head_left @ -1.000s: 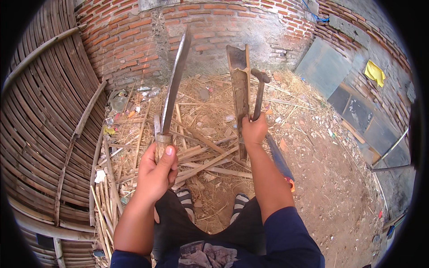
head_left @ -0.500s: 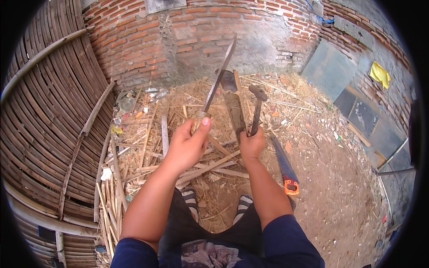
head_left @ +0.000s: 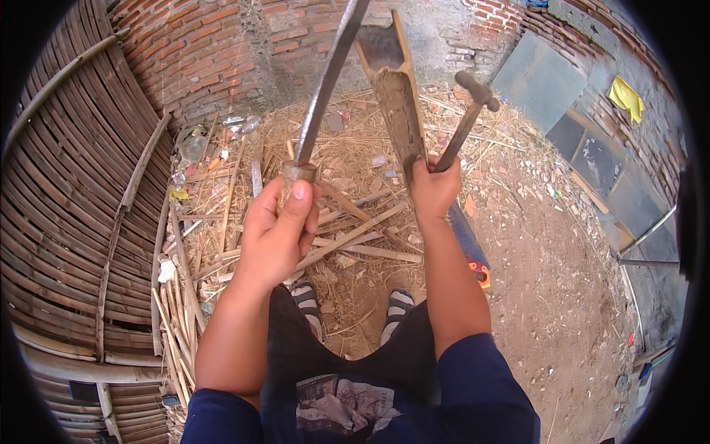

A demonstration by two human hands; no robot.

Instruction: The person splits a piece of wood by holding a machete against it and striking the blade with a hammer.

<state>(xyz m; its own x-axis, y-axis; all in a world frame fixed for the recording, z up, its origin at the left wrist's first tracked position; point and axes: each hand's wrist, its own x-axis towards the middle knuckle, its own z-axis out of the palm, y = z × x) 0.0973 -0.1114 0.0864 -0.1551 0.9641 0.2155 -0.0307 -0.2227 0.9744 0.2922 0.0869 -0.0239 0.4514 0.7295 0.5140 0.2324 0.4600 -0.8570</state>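
My left hand point(head_left: 277, 229) is closed round the wooden handle of a machete point(head_left: 325, 85), its long blade pointing up and away past the upper edge of the view. My right hand point(head_left: 435, 191) grips two things at once: a hammer point(head_left: 462, 132), head upward and leaning right, and a length of split bamboo point(head_left: 399, 111). The bamboo's hollow inner side shows, with a dark cavity at its far end. Between blade and bamboo there is a gap. Below my right forearm lies a handsaw point(head_left: 470, 240) with an orange handle, partly hidden by the arm.
Bamboo strips and sticks point(head_left: 362, 237) litter the ground ahead of my feet, among straw and scraps. A bamboo slat wall point(head_left: 74, 200) stands on the left, a brick wall point(head_left: 200, 59) ahead. Grey panels point(head_left: 540, 81) lean at the right beside a yellow cloth point(head_left: 626, 100).
My right hand has risen and moved right with the hammer and split bamboo, which appear larger. The machete has come up too, its tip now outside the view. More of the saw is covered.
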